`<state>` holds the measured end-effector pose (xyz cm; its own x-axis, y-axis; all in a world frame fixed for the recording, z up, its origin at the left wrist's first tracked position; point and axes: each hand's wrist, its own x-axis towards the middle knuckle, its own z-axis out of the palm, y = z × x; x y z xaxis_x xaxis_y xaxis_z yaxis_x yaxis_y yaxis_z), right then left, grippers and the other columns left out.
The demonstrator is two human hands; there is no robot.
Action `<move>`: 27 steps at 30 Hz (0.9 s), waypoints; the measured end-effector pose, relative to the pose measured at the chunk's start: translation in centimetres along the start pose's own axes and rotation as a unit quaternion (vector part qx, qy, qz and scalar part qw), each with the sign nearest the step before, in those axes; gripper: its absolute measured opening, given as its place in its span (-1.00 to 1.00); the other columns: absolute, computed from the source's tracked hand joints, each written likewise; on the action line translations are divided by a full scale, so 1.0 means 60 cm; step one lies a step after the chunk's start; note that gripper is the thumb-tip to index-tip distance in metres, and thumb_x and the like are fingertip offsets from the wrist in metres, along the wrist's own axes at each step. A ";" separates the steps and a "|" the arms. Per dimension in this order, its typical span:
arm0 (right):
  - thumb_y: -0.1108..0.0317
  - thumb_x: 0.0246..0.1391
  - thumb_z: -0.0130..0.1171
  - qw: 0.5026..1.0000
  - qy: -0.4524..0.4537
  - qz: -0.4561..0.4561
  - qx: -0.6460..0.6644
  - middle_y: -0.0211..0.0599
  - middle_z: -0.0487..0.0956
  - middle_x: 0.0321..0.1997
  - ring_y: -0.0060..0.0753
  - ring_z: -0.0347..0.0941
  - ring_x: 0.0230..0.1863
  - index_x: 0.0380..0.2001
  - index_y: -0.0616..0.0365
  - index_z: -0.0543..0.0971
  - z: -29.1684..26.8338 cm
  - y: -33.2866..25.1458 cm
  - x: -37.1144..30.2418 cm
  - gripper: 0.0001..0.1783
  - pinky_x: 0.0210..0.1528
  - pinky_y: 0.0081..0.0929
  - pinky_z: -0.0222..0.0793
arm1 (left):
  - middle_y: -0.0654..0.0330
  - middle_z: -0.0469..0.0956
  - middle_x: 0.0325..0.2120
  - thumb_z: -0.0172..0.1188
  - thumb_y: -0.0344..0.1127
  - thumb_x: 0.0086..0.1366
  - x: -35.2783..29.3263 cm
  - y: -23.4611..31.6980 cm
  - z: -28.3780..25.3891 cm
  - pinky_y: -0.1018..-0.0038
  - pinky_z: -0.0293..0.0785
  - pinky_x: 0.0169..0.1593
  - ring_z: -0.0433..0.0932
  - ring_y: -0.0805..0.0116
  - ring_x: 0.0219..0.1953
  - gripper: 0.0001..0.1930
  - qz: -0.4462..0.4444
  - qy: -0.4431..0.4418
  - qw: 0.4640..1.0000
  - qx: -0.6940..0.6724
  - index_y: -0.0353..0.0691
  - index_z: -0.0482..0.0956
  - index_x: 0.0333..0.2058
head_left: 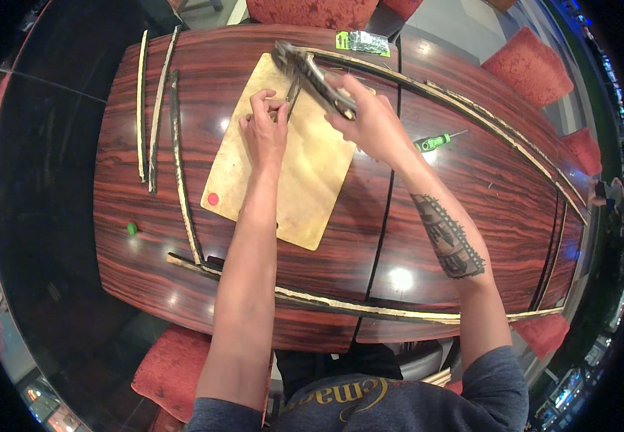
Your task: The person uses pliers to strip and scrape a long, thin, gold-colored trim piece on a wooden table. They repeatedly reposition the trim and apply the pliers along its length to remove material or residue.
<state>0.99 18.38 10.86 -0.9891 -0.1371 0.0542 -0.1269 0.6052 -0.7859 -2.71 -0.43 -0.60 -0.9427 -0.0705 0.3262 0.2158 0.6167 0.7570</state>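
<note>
My right hand [373, 119] is wrapped round the handle of a hammer [319, 83], blurred by motion. Its dark head is over the far edge of a yellowish cutting board [305, 194] with a red dot in one corner. On the board, my left hand [264, 133] has thumb and forefinger pinched at a thin dark piece [293, 95] that stands out just below the hammer. What kind of piece it is, I cannot tell; the fingertips partly hide it.
Slim wooden strips with dark edges [177, 158] lie at the left, along the far right edge and near edge [341, 304] of the striped table [441, 230]. A green screwdriver [434, 142], a small pack [364, 43] and a green cap [132, 229] lie around. Red chairs [531, 66] surround it.
</note>
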 end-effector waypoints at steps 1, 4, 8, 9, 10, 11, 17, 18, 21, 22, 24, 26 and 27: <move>0.36 0.13 0.30 0.999 0.044 -0.025 0.012 0.02 0.67 -0.27 -0.12 0.62 -0.48 0.22 0.00 0.39 0.006 -0.006 -0.001 -0.42 -0.35 -0.20 0.48 | 0.34 0.70 -0.32 0.26 -0.29 0.34 0.002 -0.001 -0.001 0.30 0.24 0.03 0.66 0.35 -0.21 -0.65 0.000 0.002 1.000 0.007 -0.05 0.33 0.02; 0.35 0.13 0.30 0.999 -0.017 -0.011 -0.034 0.03 0.67 -0.27 -0.13 0.62 -0.48 0.22 0.00 0.39 0.016 0.009 -0.003 -0.42 -0.35 -0.21 0.49 | 0.34 0.70 -0.32 0.26 -0.30 0.34 0.003 -0.005 -0.003 0.31 0.24 0.02 0.65 0.36 -0.22 -0.64 0.002 0.001 1.000 0.014 -0.05 0.33 0.03; 0.43 0.07 0.31 0.997 -0.056 0.028 -0.045 0.14 0.64 -0.16 0.23 0.58 -0.06 0.18 0.04 0.36 -0.004 -0.010 0.000 -0.41 -0.09 -0.07 0.49 | 0.34 0.70 -0.33 0.26 -0.32 0.34 -0.004 -0.002 -0.003 0.31 0.23 0.02 0.65 0.36 -0.24 -0.65 -0.006 -0.004 1.000 0.002 -0.05 0.33 0.02; 0.43 0.07 0.32 1.000 -0.010 0.015 -0.007 0.16 0.64 -0.17 0.22 0.58 -0.06 0.17 0.04 0.37 -0.004 -0.016 0.002 -0.41 -0.08 -0.08 0.49 | 0.35 0.70 -0.33 0.25 -0.32 0.34 -0.002 -0.002 -0.004 0.32 0.23 0.02 0.64 0.36 -0.24 -0.65 -0.002 0.000 1.000 0.007 -0.05 0.33 0.02; 0.43 0.07 0.32 1.000 0.010 0.018 0.005 0.16 0.64 -0.17 0.22 0.58 -0.06 0.16 0.05 0.39 0.004 -0.017 0.001 -0.42 -0.08 -0.08 0.49 | 0.35 0.70 -0.34 0.25 -0.33 0.34 0.002 -0.001 -0.004 0.32 0.24 0.02 0.64 0.36 -0.25 -0.65 0.003 0.004 1.000 0.012 -0.06 0.33 0.02; 0.43 0.06 0.32 0.999 0.031 0.020 0.017 0.15 0.64 -0.18 0.22 0.58 -0.05 0.15 0.05 0.41 0.015 -0.017 -0.003 -0.44 -0.09 -0.08 0.49 | 0.35 0.69 -0.34 0.25 -0.34 0.35 0.004 0.000 -0.003 0.32 0.24 0.02 0.64 0.36 -0.25 -0.65 0.008 0.008 1.000 0.016 -0.06 0.33 0.02; 0.43 0.06 0.31 0.994 -0.073 0.068 -0.053 0.16 0.65 -0.13 0.24 0.58 -0.04 0.19 0.05 0.33 -0.011 -0.022 -0.003 -0.38 -0.10 -0.07 0.51 | 0.35 0.69 -0.35 0.25 -0.33 0.34 -0.003 -0.002 -0.003 0.32 0.25 0.02 0.65 0.38 -0.25 -0.64 -0.006 -0.006 1.000 0.006 -0.06 0.32 0.03; 0.43 0.06 0.31 0.998 -0.031 0.051 -0.026 0.17 0.64 -0.13 0.24 0.58 -0.05 0.19 0.05 0.34 0.001 -0.021 -0.003 -0.38 -0.09 -0.07 0.51 | 0.35 0.69 -0.35 0.25 -0.34 0.34 -0.002 -0.005 -0.004 0.32 0.25 0.02 0.65 0.37 -0.26 -0.64 -0.001 0.000 1.000 0.012 -0.07 0.32 0.03; 0.42 0.08 0.32 0.999 0.003 0.044 0.018 0.17 0.64 -0.12 0.25 0.58 -0.05 0.18 0.05 0.35 0.020 -0.015 -0.009 -0.40 -0.07 -0.06 0.51 | 0.35 0.69 -0.36 0.26 -0.34 0.33 0.001 -0.008 -0.005 0.31 0.25 0.02 0.65 0.38 -0.26 -0.63 0.007 0.008 1.000 0.018 -0.07 0.32 0.03; 0.40 0.11 0.31 1.000 -0.002 -0.003 -0.024 0.14 0.65 -0.18 0.12 0.60 -0.20 0.20 0.03 0.35 0.019 0.000 -0.009 -0.40 -0.19 -0.12 0.50 | 0.35 0.69 -0.36 0.26 -0.34 0.33 0.001 -0.004 -0.003 0.31 0.25 0.02 0.65 0.38 -0.26 -0.63 0.005 0.006 1.000 0.008 -0.08 0.32 0.03; 0.34 0.16 0.30 0.990 -0.012 -0.096 -0.105 0.07 0.66 -0.29 -0.13 0.63 -0.51 0.24 -0.01 0.36 0.026 0.045 -0.004 -0.41 -0.42 -0.24 0.49 | 0.34 0.69 -0.36 0.26 -0.33 0.34 0.004 0.004 0.000 0.30 0.25 0.03 0.66 0.38 -0.25 -0.63 0.011 0.005 1.000 -0.001 -0.07 0.32 0.03; 0.36 0.15 0.31 0.998 0.004 -0.039 -0.041 0.05 0.67 -0.30 -0.12 0.62 -0.48 0.26 0.03 0.34 0.015 0.007 -0.007 -0.37 -0.34 -0.19 0.50 | 0.34 0.69 -0.35 0.26 -0.31 0.34 0.000 0.000 -0.005 0.30 0.25 0.02 0.66 0.39 -0.24 -0.63 0.016 0.006 1.000 0.013 -0.07 0.32 0.04; 0.37 0.14 0.31 0.999 0.032 -0.020 -0.019 0.05 0.67 -0.30 -0.12 0.62 -0.48 0.25 0.04 0.34 0.017 -0.006 -0.008 -0.37 -0.31 -0.17 0.50 | 0.34 0.69 -0.34 0.25 -0.32 0.35 -0.001 -0.002 -0.007 0.30 0.24 0.03 0.66 0.39 -0.24 -0.63 0.005 0.000 1.000 0.022 -0.06 0.31 0.05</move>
<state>1.56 17.42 10.49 -0.9859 -0.1116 0.1245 -0.1671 0.6299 -0.7585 -2.60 -0.81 -0.48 -0.9404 -0.0652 0.3338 0.2134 0.6511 0.7283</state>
